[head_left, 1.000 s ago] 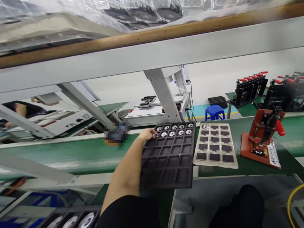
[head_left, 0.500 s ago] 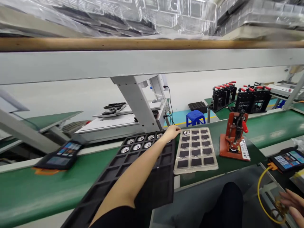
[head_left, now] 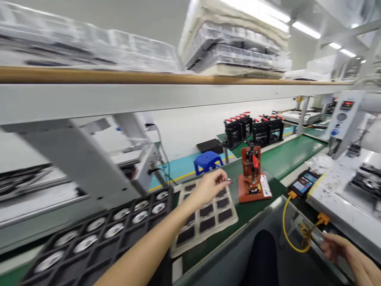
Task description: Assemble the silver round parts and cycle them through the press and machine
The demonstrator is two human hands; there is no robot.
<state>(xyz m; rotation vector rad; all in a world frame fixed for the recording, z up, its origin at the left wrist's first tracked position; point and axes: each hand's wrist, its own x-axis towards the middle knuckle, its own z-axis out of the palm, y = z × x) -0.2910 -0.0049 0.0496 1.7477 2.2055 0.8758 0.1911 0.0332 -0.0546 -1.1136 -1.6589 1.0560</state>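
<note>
My left hand [head_left: 212, 185] reaches over the pale plastic tray [head_left: 205, 235], thumb and fingers pinched on a small shiny metal piece [head_left: 230, 180]. The piece is held above the tray's far right corner, just left of a red-brown toggle-clamp fixture [head_left: 252, 178] with a red handle. The tray's cells hold dark rectangular pads, partly hidden by my forearm. At lower right, my right hand [head_left: 347, 252] is partly closed near a looped yellow cable [head_left: 297, 249]. A small silvery spot shows at its fingertips; I cannot tell what it is.
A black tray [head_left: 127, 238] with several round metal parts [head_left: 114, 229] stands on the left. To the right are a control pendant [head_left: 304, 183] and a white machine [head_left: 342, 190]. A shelf beam [head_left: 178, 95] crosses above. A blue stool [head_left: 207, 162] stands beyond the bench.
The view has swung right. My left hand has moved from the pale tray's far left corner towards the fixture, with the small metal piece now showing in its fingers. My right hand's fingers have curled more.
</note>
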